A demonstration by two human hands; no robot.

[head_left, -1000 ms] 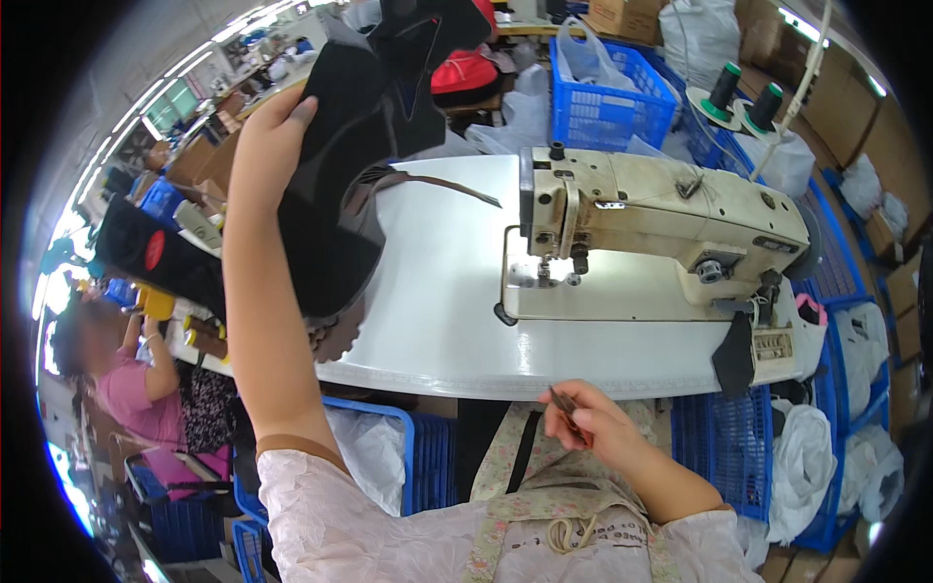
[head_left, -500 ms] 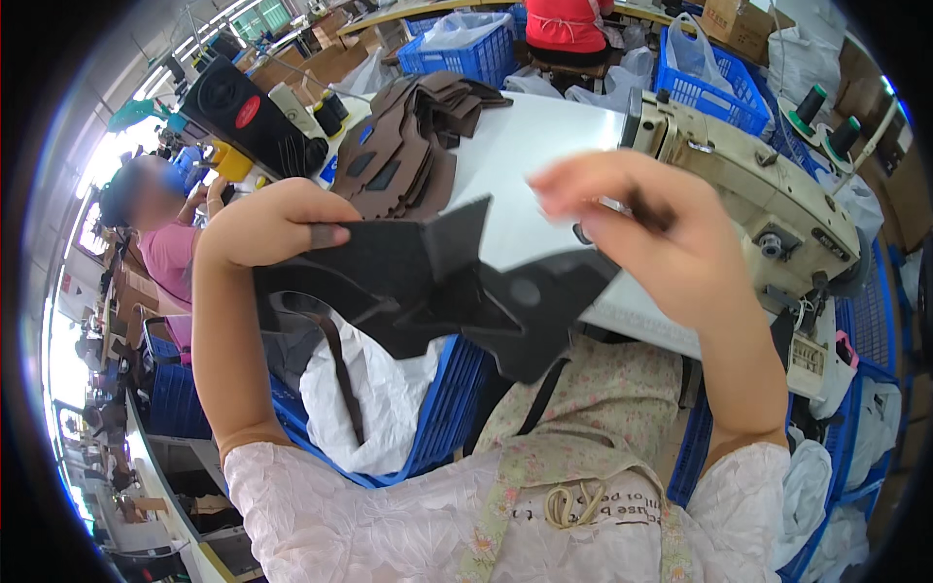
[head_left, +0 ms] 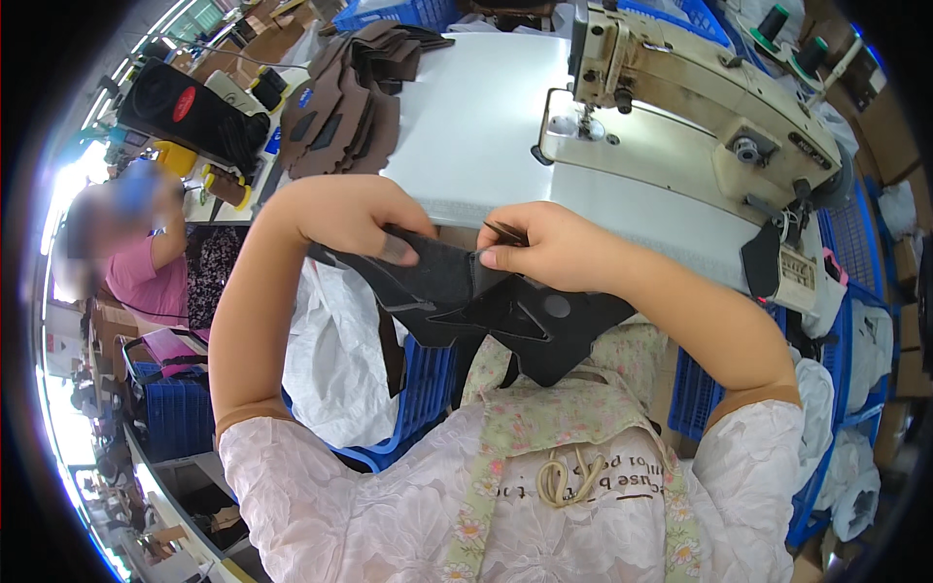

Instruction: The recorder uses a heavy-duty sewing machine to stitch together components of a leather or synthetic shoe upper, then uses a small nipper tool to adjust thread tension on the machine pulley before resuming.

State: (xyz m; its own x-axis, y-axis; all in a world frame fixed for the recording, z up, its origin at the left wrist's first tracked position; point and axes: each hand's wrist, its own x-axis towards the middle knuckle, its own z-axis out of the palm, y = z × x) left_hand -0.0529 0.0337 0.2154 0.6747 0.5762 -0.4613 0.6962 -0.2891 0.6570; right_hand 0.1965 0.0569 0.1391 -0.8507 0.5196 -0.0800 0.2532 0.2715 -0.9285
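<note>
A flat black cut piece (head_left: pixel 486 306) with angular lobes and a round hole is held over my lap, just in front of the table edge. My left hand (head_left: pixel 355 219) grips its left part, thumb pressed on top. My right hand (head_left: pixel 539 248) pinches the piece's upper edge, with a small dark thin tool sticking out between its fingers; what the tool is cannot be told.
A white table (head_left: pixel 466 126) carries a cream sewing machine (head_left: pixel 700 97) on the right and a stack of brown cut pieces (head_left: pixel 350 97) at the far left. Blue crates (head_left: pixel 418 408) and white bags stand below. Another person in pink (head_left: pixel 136 262) sits to my left.
Both hands have brought the black piece down from in front of the camera to my lap, closer together. Earlier, my left hand held it high over the table.
</note>
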